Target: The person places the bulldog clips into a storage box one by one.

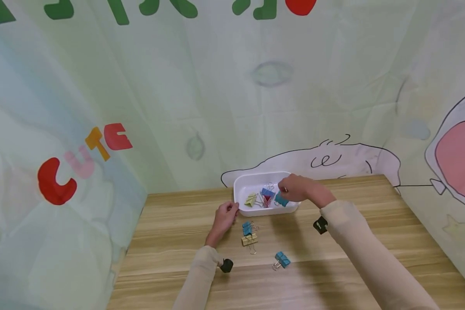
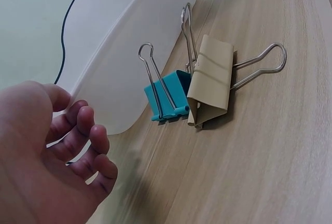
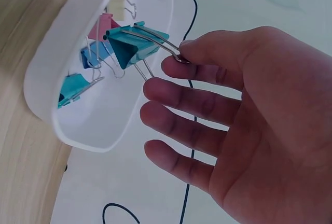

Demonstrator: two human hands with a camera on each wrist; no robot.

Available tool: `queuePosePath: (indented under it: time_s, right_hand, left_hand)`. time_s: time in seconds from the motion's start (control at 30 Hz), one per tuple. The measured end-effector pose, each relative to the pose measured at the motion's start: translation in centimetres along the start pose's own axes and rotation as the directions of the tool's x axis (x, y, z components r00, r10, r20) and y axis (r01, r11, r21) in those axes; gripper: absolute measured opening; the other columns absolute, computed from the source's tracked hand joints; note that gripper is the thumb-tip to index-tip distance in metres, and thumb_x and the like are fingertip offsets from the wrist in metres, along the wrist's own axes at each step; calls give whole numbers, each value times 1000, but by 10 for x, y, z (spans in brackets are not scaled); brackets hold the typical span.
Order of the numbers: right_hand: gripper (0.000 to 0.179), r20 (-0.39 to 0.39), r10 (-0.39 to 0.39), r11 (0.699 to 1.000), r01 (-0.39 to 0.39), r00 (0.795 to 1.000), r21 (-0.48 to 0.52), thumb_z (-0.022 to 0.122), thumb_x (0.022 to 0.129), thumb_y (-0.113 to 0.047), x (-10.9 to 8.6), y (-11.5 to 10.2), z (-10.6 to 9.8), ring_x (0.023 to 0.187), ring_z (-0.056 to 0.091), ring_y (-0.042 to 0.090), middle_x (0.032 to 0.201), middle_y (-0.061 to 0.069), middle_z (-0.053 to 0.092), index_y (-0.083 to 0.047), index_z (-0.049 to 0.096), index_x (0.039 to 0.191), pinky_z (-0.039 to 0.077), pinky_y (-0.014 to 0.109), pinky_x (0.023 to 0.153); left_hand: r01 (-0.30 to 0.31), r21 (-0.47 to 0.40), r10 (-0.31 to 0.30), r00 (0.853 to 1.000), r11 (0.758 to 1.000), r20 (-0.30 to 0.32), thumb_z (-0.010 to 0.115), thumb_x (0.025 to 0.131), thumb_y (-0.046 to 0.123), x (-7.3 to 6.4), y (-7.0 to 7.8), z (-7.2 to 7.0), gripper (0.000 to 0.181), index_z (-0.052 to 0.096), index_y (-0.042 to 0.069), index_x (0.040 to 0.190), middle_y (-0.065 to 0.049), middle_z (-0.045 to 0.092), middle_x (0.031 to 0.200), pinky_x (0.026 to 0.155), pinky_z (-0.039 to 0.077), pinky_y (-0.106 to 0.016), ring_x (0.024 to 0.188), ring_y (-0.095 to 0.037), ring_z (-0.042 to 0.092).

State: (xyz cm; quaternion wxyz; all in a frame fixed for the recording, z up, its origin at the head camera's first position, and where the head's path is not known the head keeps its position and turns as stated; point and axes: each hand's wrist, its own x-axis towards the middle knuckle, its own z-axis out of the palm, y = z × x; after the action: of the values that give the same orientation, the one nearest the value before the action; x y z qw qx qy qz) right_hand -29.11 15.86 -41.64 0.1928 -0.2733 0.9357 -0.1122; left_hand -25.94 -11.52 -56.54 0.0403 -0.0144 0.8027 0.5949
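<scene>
My right hand (image 1: 300, 188) is above the right end of a white plastic tray (image 1: 263, 212). In the right wrist view its thumb and index finger pinch a teal binder clip (image 3: 148, 47) by a wire handle, over the tray's inside. My left hand (image 1: 224, 217) pinches the tray's left front rim between thumb and fingers. Lying in the tray are a pale yellow binder clip (image 3: 118, 2), a pink one, a blue one (image 3: 96, 54) and another teal clip (image 3: 72, 88). On the table before the tray, a teal clip (image 2: 167, 97) touches or nearly touches a tan clip (image 2: 211, 73).
Nearer the front of the wooden table (image 1: 170, 258) lies one more teal binder clip (image 1: 282, 259). A printed cloth backdrop (image 1: 201, 107) stands behind the tray and along both sides. Black wrist devices show on both wrists.
</scene>
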Motion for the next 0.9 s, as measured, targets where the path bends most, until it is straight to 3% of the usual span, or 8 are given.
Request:
queuePosePath:
  time_s: [0.23, 0.57, 0.9]
  right_hand:
    - [12, 15, 30, 999, -29, 999, -18, 62, 104, -20, 3, -2, -11, 81, 57, 20, 87, 4, 61, -9, 67, 102, 50, 32, 70]
    - [15, -10, 36, 997, -37, 999, -70, 58, 106, -21, -1, -4, -24, 79, 55, 20, 85, 4, 60, -11, 65, 97, 48, 32, 69]
    - [13, -9, 24, 999, -24, 1000, -23, 61, 105, -21, -11, -6, -10, 83, 57, 20, 89, 2, 61, -10, 67, 104, 49, 33, 71]
  left_hand:
    - [2, 0, -2, 1000, 1000, -2, 52, 110, 23, 0, 0, 0, 29, 63, -1, 98, -22, 64, 91, 56, 44, -22, 66, -14, 51]
    - [-11, -5, 11, 1000, 1000, 3, 51, 110, 21, 3, -3, 0, 30, 63, -5, 101, -21, 63, 90, 56, 44, -23, 66, -13, 51]
    - [1, -2, -1, 1000, 1000, -5, 52, 110, 20, 3, -2, 0, 26, 62, 1, 95, -22, 63, 90, 56, 44, -23, 65, -13, 51]
